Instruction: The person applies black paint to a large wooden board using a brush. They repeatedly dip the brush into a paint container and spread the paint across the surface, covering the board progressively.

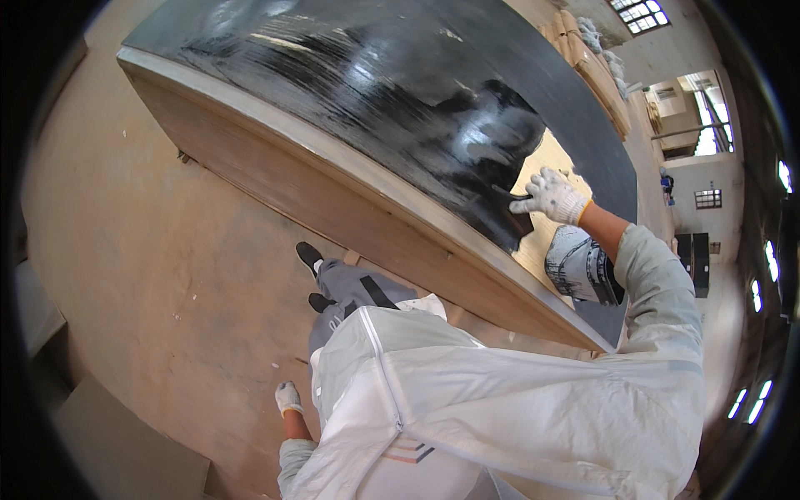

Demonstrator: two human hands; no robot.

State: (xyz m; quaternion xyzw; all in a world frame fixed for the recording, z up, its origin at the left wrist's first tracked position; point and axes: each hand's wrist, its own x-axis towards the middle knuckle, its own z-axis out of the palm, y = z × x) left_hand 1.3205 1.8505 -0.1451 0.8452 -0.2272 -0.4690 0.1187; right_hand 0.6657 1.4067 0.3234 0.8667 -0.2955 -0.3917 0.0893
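Note:
My right hand (553, 197), in a white knit glove, reaches over a large raised panel (400, 52). Its fingers close on a dark, flat spreader (510, 218), partly hidden by the hand and blending with the coating. Wet black coating (492, 133) lies glossy and streaked to the left of the hand. Around the glove shows a pale yellowish patch (543, 158) of the surface. A white container (581, 265) smeared with black sits on the panel near my right forearm. Low at my side hangs my gloved left hand (288, 397), fingers curled, nothing visible in it.
The panel's pale edge (358, 171) and brown wooden side (275, 179) run diagonally before me. Dusty brown floor (167, 275) spreads to the left. Long brown bundles (587, 71) lie beyond the panel. A grey board (125, 437) lies at the lower left.

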